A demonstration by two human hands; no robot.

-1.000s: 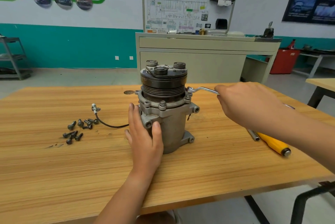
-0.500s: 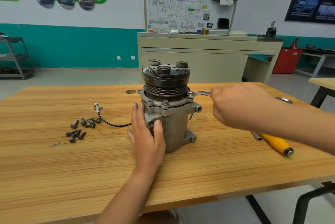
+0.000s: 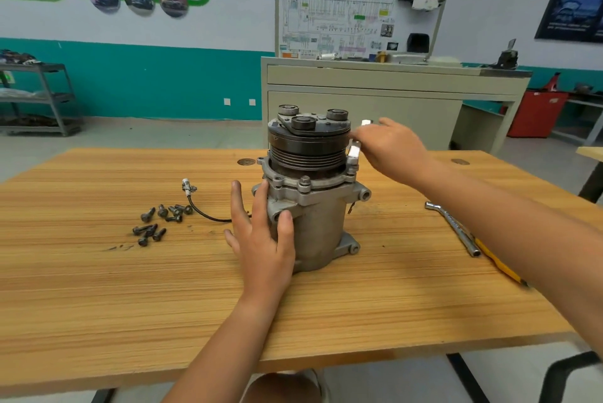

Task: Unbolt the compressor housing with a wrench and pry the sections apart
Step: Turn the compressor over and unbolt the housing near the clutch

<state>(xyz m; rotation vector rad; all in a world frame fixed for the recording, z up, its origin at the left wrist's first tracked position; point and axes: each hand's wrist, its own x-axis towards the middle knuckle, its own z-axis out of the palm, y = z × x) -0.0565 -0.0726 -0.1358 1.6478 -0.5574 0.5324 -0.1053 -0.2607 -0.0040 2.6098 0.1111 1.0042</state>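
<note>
Since the worktop (image 3: 98, 288) carries the lot, I'll start there. The compressor (image 3: 318, 223) stands upright near the middle of it, pulley end on top, long axis vertical.

My left hand (image 3: 261, 242) lies against its left side, fingers pretty much straight, thumb on the front of the housing. It's just pressing to steady the thing, not gripping anything. My right hand (image 3: 394, 151) is up beside the pulley on the right, fingers curled on the wrench (image 3: 354, 153). It's blurry there, so I can't tell exactly how they sit.

Off to my right lies a yellow-handled tool (image 3: 499, 267), well apart from the job. The loose bolts (image 3: 153, 223) are heaped over on the left.

Now the bit that matters. The wrench stands nearly upright rather than flat, with its lower end at the flange bolt (image 3: 352, 171) on the compressor's right side. That bolt is below and slightly left of my right hand, so the right is the nearer one. I reckon the handle needs to drop level before it'll swing.
</note>
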